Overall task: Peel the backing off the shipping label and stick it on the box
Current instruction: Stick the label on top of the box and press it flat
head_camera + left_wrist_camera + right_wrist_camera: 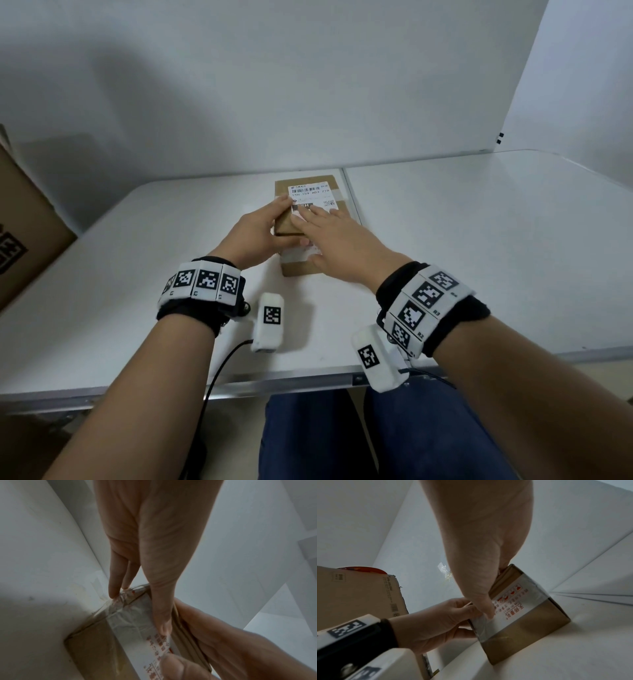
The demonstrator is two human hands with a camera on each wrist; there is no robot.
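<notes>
A small brown cardboard box (301, 269) lies in the middle of the white table, with red-printed tape (510, 609) across its near face. A white shipping label (310, 192) with a barcode lies on its top, toward the far end. My left hand (260, 229) grips the box's left near corner, fingers over the top beside the label and thumb on the near face. My right hand (329, 233) lies flat on the top with straight, spread fingers pressing on the label's near part. Its thumb (481, 601) rests on the taped face. The label's near half is hidden under the hands.
A large brown carton (27, 222) stands at the table's left edge, close to my left arm. The table (479, 240) runs wide to the right, with a seam just right of the box. A white wall rises right behind the table.
</notes>
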